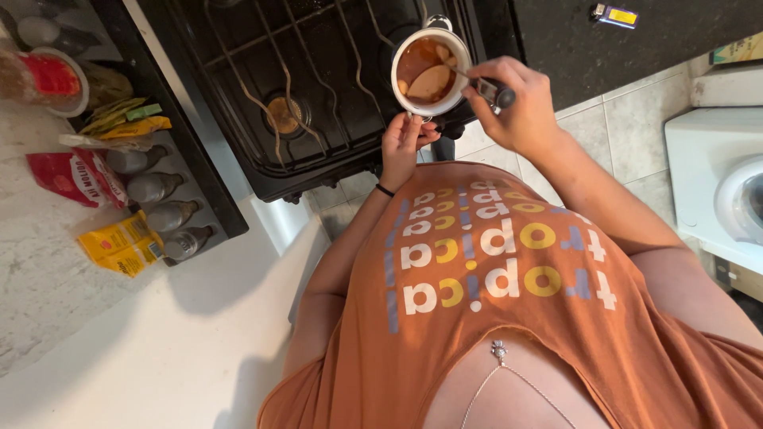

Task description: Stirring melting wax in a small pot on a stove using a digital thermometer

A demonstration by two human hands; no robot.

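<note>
**Two hands at the small white pot**

Two hands work the pot (430, 71), which sits on the black stove (318, 95) at its near right burner. Left hand (404, 143) is curled around the pot's near handle, likely steadying it. Right hand (517, 107), just right of the pot, is closed around a dark-handled utensil (485, 87) dipping into brown liquid with pale pieces. Left of the stove: spice bottles (163, 202), yellow packets (119, 242). A white washing machine (719, 183) stands well right.
</note>
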